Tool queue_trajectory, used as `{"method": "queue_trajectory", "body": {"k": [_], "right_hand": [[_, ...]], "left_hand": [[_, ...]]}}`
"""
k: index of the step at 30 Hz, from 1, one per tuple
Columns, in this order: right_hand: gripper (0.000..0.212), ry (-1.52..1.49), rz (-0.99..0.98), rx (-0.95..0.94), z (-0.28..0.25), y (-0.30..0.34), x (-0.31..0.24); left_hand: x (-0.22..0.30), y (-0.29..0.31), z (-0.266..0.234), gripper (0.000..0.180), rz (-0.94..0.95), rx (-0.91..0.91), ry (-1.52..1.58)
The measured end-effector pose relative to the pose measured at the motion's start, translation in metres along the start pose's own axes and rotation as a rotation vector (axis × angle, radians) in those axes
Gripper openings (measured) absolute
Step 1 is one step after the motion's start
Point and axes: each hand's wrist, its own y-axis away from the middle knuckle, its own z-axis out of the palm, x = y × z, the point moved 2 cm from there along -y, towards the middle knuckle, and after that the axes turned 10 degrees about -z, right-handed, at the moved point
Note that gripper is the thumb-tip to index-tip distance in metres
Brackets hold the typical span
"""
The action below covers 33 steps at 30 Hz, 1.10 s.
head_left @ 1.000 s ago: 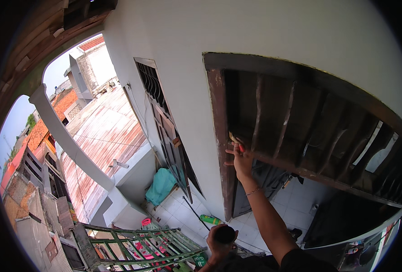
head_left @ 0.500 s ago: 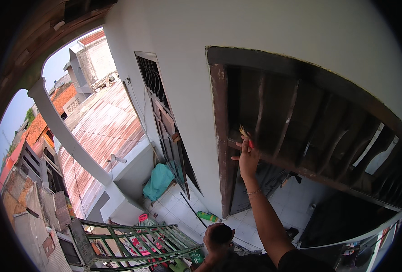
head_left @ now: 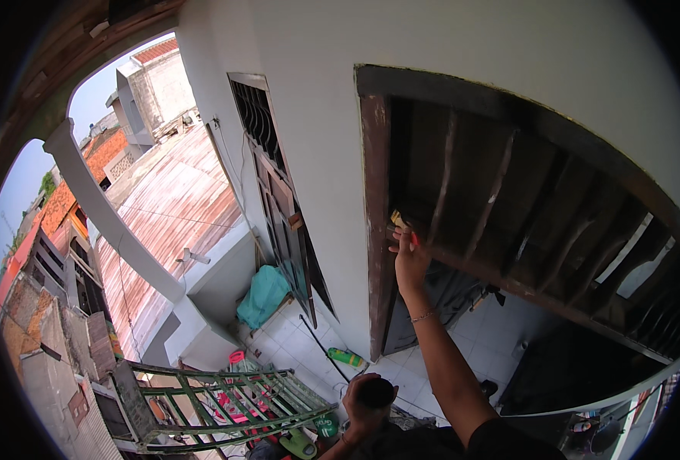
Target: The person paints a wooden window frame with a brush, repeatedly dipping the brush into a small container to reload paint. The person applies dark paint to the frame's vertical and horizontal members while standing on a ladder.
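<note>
My right hand is raised at the barred wooden transom over the doorway, its fingers closed on a small paintbrush. The brush has pale bristles and a bit of red handle showing. Its bristles are close to the inner side of the brown left post of the frame; I cannot tell if they touch it. Low in front of me, my left hand is wrapped round a round container that looks dark inside. The frame's top beam is dark, while the post is brown and scuffed.
A green metal ladder slants at lower left. Below lie a teal cloth bundle, a green bottle and a green helmet on white tiles. A second door with a barred window stands left. Beyond the pillar are rooftops.
My right hand with the paintbrush has shifted slightly left, nearer to the frame's left post. The view has tilted a little. My left hand still holds the container.
</note>
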Motion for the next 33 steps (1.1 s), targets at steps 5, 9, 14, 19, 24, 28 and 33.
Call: {"method": "queue_trajectory", "body": {"k": [5,9,14,19,24,28,33], "right_hand": [[0.038,0.121,-0.138,0.154,-0.009,-0.005,-0.006],[0.038,0.097,-0.112,0.075,0.003,-0.014,0.0],[0.043,0.204,-0.134,0.087,-0.014,-0.006,-0.012],[0.037,0.196,-0.16,-0.004,-0.009,-0.009,-0.003],[0.036,0.298,-0.288,0.01,-0.018,0.013,-0.026],[0.039,0.496,-0.315,-0.185,-0.013,-0.002,-0.013],[0.033,0.443,-0.454,-0.093,-0.012,0.024,-0.032]], "left_hand": [[-0.003,0.0,0.0,0.053,0.006,0.027,0.005],[0.003,-0.003,-0.005,0.052,0.069,0.017,-0.053],[-0.002,0.002,-0.009,0.052,0.022,0.062,-0.021],[0.006,0.002,-0.009,0.051,0.014,0.029,-0.008],[0.003,0.002,-0.006,0.05,0.028,0.04,-0.007],[0.006,0.003,-0.003,0.051,0.024,0.018,-0.019],[0.009,0.002,-0.004,0.051,0.07,0.052,-0.026]]}}
